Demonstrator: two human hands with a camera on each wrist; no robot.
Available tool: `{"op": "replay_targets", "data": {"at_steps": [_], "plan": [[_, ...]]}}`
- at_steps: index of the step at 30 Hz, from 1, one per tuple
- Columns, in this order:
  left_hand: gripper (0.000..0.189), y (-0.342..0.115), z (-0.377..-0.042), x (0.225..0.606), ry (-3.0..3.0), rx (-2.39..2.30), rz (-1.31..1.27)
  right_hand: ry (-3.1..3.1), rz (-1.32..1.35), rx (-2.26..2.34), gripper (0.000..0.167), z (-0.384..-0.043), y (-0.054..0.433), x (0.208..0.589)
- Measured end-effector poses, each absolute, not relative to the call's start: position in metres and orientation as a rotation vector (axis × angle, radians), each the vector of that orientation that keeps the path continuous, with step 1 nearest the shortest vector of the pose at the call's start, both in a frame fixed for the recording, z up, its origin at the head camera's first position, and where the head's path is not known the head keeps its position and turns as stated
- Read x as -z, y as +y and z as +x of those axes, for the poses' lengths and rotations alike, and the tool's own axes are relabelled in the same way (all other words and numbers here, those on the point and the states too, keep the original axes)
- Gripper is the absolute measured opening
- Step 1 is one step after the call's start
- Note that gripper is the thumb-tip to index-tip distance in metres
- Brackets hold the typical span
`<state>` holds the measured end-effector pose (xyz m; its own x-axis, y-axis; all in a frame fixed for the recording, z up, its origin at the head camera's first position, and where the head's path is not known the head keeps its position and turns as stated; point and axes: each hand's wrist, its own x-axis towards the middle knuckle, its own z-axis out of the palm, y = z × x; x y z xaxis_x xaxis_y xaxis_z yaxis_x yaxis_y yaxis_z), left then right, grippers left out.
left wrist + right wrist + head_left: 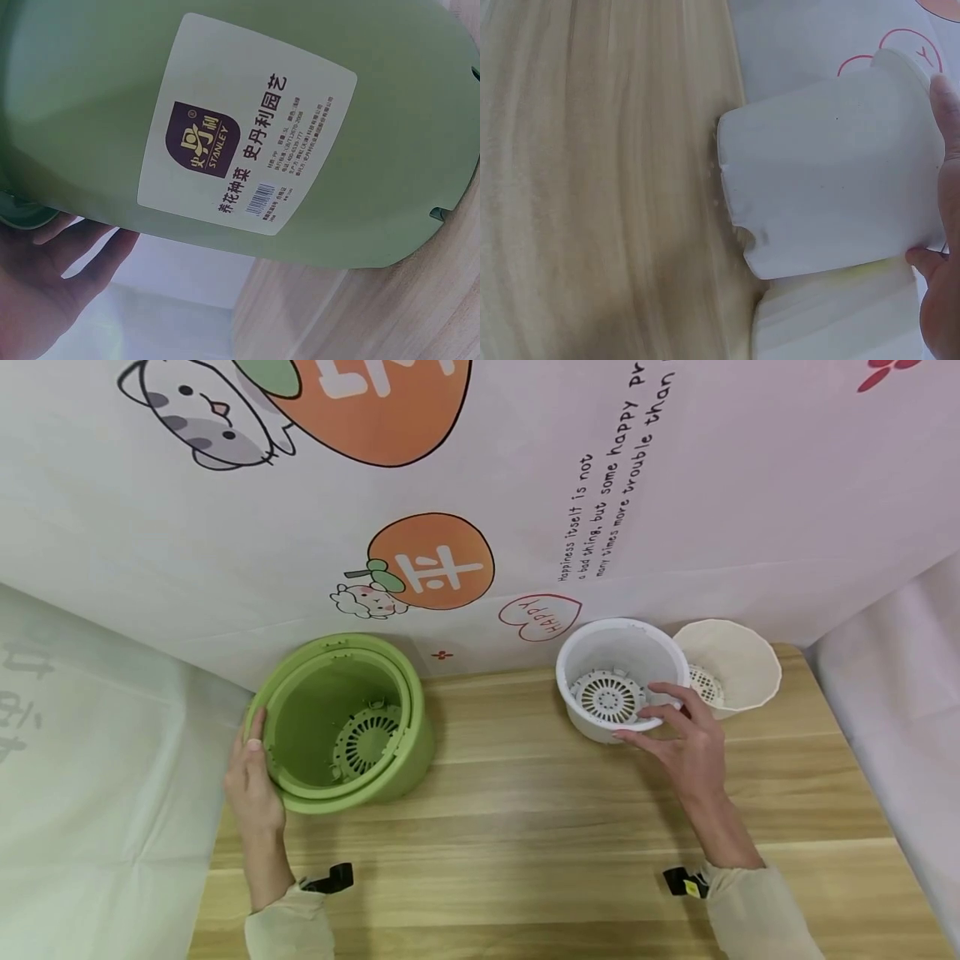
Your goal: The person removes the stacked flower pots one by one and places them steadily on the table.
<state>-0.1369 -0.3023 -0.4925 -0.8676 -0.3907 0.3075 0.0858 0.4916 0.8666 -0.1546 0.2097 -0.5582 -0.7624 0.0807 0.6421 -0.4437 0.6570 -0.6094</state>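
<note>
On the left of the head view stands a round green flowerpot (416, 768) with a second green rim nested inside and a slotted base. My left hand (255, 785) rests along its left side, fingers fairly straight against the wall near the rim. In the left wrist view, fingertips pass behind the pot wall beside a white label (247, 124). To the right, my right hand (693, 747) pinches the near rim of a white flowerpot (600, 731), some fingers over the inside, thumb outside. That pot has a slotted base too, and notches show along its bottom edge.
A cream pot (738, 664) with a perforated base stands right beside the white one, partly overlapped by it. Behind is a pale printed sheet (480, 635) hanging to the back edge of the wooden table (495, 827); more pale cloth (885, 677) borders both sides.
</note>
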Motion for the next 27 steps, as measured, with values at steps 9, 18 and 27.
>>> {"op": "replay_targets", "data": {"at_steps": [9,18,27], "plan": [[0.043,-0.297,-0.136,0.487,-2.261,1.37,0.266,-2.225,0.283,-1.001,0.062,-0.158,0.208,0.561],[0.043,-0.302,-0.138,0.495,-2.239,1.38,0.255,-2.198,0.272,-0.978,0.062,-0.156,0.203,0.563],[0.041,-0.3,-0.136,0.496,-2.241,1.371,0.241,-2.155,0.216,-1.014,0.061,-0.154,0.196,0.571]]}}
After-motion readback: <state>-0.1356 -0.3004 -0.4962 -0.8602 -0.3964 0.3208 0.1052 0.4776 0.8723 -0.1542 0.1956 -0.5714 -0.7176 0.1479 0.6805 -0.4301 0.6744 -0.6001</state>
